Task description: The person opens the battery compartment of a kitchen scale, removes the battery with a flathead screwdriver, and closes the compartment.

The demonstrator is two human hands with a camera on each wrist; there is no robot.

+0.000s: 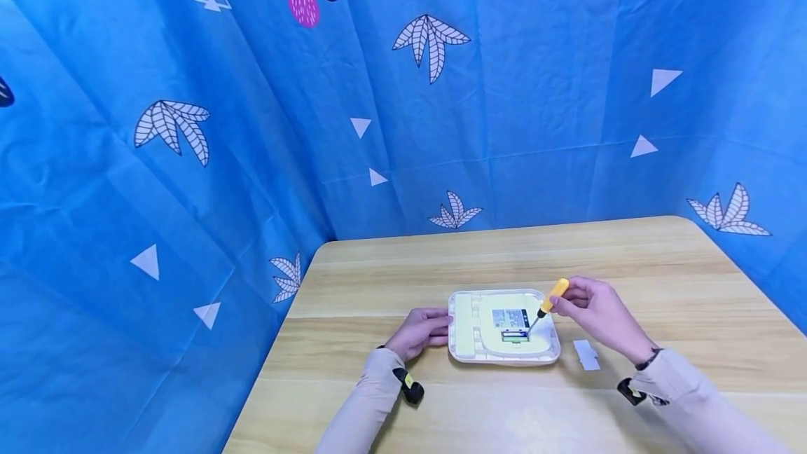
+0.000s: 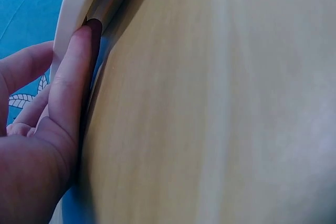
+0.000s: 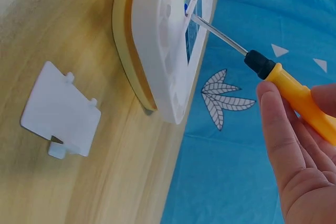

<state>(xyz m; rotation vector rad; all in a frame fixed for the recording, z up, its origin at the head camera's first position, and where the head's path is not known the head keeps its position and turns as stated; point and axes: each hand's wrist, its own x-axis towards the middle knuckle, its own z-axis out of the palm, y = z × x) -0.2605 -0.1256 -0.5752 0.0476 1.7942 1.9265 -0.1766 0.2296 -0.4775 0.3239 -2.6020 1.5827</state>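
Observation:
A white flat device (image 1: pixel 469 328) with rounded corners lies on the table, its label and small battery compartment (image 1: pixel 515 336) facing up. A green-and-blue battery shows inside the compartment. My left hand (image 1: pixel 419 333) grips the device's left edge, with a finger (image 2: pixel 73 72) against its rim in the left wrist view. Between thumb and fingers, my right hand (image 1: pixel 595 314) holds a yellow-handled screwdriver (image 3: pixel 294 95), slanted down. Its metal tip reaches the compartment's edge. A white battery cover (image 3: pixel 63 111) with small tabs lies on the table below the right hand.
The wooden table (image 1: pixel 391 268) has a rounded far edge, with a blue patterned curtain (image 1: pixel 536 111) behind it and along its sides. A black wrist camera (image 1: pixel 410 387) sits on the left sleeve, and another (image 1: pixel 630 392) on the right.

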